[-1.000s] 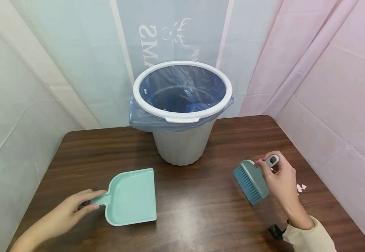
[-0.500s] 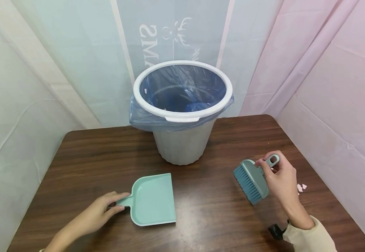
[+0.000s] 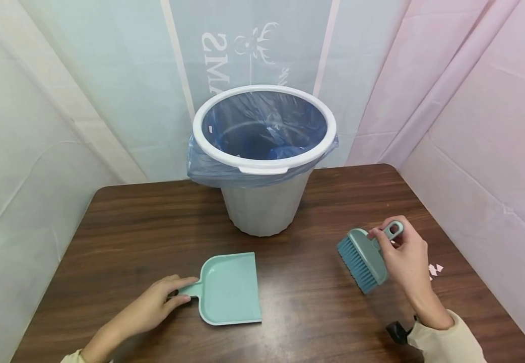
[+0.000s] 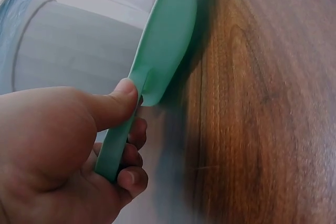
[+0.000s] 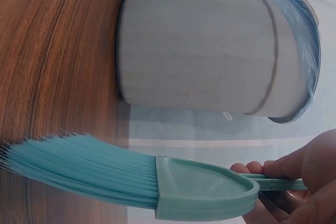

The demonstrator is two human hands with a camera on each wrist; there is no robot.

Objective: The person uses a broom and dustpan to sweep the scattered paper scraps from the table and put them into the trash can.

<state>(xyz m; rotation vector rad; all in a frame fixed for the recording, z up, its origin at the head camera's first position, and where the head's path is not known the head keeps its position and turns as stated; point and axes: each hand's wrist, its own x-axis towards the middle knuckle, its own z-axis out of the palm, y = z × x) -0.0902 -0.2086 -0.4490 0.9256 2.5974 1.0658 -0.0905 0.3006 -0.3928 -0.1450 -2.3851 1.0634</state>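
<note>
My left hand (image 3: 160, 304) grips the handle of a mint-green dustpan (image 3: 230, 290), thumb on one side and fingers curled under, as the left wrist view shows. The pan's straight lip faces right, toward the brush. In my right hand (image 3: 405, 257) is a small green hand brush (image 3: 367, 257), pinched by its looped handle. Its teal bristles (image 5: 84, 169) point down and left, their tips close over the table in the right wrist view. Just right of that hand lie several white paper scraps (image 3: 435, 269), partly hidden behind it.
A grey trash bin (image 3: 264, 212) with a white rim and a blue bag liner (image 3: 262, 126) stands at the back middle of the brown wooden table (image 3: 153, 217). Pale cloth hangs behind and at both sides. A black object (image 3: 397, 333) sits by the right sleeve.
My left hand has moved the dustpan to the right and slightly toward me, closer to the brush. The right hand and brush have stayed almost in place.
</note>
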